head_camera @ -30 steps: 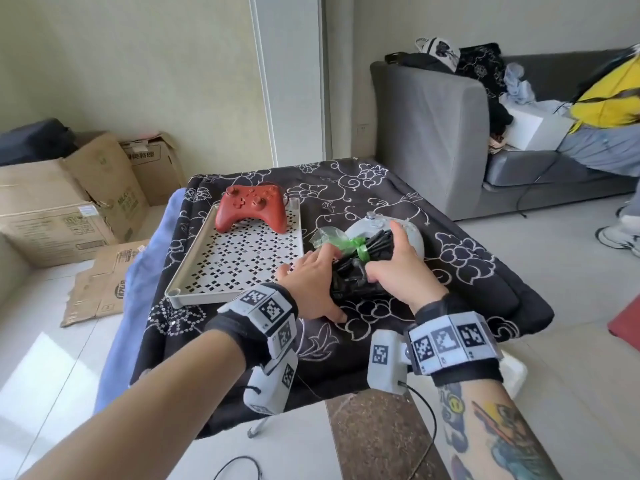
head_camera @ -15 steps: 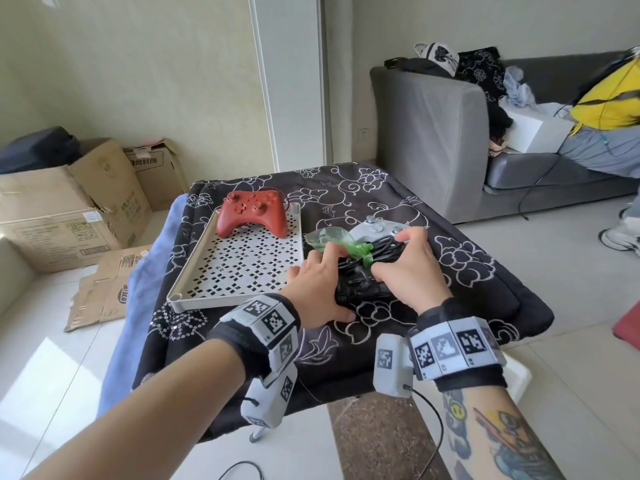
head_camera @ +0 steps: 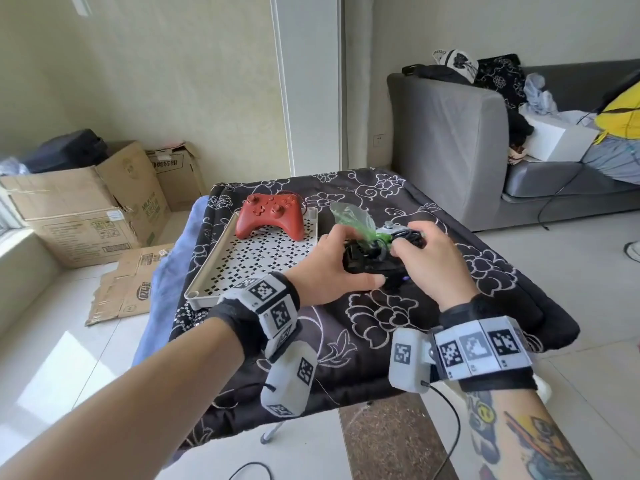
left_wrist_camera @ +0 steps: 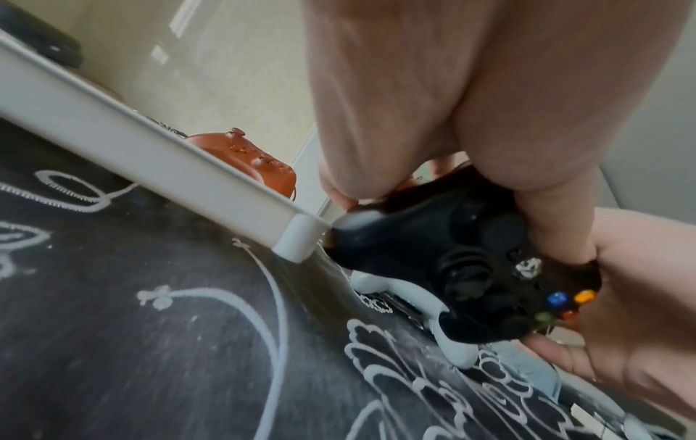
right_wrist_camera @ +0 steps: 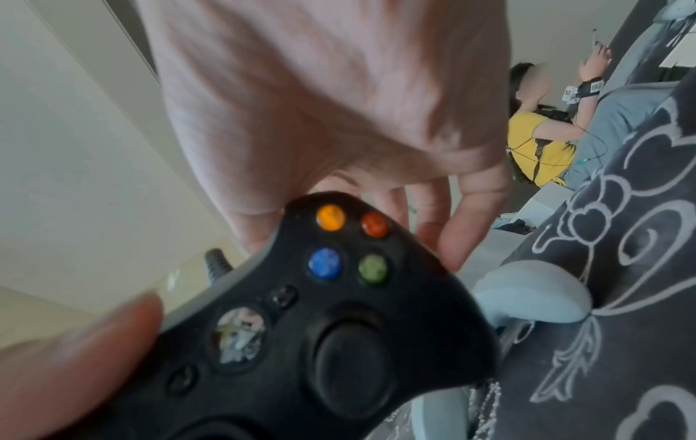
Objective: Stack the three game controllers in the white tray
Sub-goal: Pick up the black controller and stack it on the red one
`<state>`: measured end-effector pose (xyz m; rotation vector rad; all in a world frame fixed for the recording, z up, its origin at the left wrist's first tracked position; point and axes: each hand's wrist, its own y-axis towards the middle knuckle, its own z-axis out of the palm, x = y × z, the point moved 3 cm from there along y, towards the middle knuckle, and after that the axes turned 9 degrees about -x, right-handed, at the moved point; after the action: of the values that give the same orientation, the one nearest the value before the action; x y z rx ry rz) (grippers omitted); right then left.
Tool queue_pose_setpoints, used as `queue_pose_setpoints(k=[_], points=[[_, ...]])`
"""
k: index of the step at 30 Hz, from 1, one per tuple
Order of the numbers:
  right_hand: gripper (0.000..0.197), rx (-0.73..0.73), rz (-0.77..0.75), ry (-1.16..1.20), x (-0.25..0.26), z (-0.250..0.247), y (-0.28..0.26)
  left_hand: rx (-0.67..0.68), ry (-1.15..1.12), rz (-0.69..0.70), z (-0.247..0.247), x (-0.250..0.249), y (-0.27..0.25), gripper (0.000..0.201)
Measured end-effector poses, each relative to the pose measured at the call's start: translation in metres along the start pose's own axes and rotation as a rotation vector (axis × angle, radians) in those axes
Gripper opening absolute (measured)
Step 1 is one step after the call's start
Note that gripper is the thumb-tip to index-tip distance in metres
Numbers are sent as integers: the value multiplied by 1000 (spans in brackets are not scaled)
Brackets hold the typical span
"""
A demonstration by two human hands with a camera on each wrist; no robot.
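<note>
right now we hold the black controller (left_wrist_camera: 467, 268) in both hands, just off the white tray (head_camera: 207, 282) at its 3 o'clock side, above the dark flowered cloth (head_camera: 381, 317). its face with the four coloured buttons is turned up toward us, its long axis runs from 9 to 3 o'clock across our view, and its two grips point back at us toward 6 o'clock. our left hand (head_camera: 329, 268) curls round the left grip with the thumb over the top; our right hand (head_camera: 429, 268) wraps the right end, its fingers (right_wrist_camera: 452, 226) bent over the far edge. a bundled black cable with a green plastic bag (head_camera: 353, 216) sits at the controller's 12 o'clock edge. under it, on the cloth, lies the white controller (left_wrist_camera: 452, 348). the red controller (head_camera: 270, 216) lies flat at the tray's 12 o'clock end, grips pointing at 6 o'clock. cardboard boxes (head_camera: 79, 209) stand at 9 o'clock, a grey sofa (head_camera: 450, 140) at 2 o'clock.
</note>
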<state>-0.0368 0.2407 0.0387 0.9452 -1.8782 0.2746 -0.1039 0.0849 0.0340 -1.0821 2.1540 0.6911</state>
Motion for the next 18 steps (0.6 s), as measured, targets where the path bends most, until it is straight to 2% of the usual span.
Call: queue_pose_setpoints(k=[2,5,7,10,13,16,18], points=[[42,-23,16,72,4,-3,1,-36,-91,-12,-5,-1,2,67],[47,-61,29,160,9,-10,5,-67,-252,-78,-5,-4,3,46],[52,-46,22,168,12,-13,4,-51,-405,-126,-5,-7,1,47],[70,8,-14,160,15,-6,2,-97,-602,-214,-16,-2,5,66],[69,127,-74,116,20,15,-2,-128,-681,-267,-39,11,11,58],[89,223,-131,126,27,44,-6,-130,-701,-314,-63,28,10,48],[96,255,-150,136,32,62,-7,-141,-711,-332,-78,42,11,53]])
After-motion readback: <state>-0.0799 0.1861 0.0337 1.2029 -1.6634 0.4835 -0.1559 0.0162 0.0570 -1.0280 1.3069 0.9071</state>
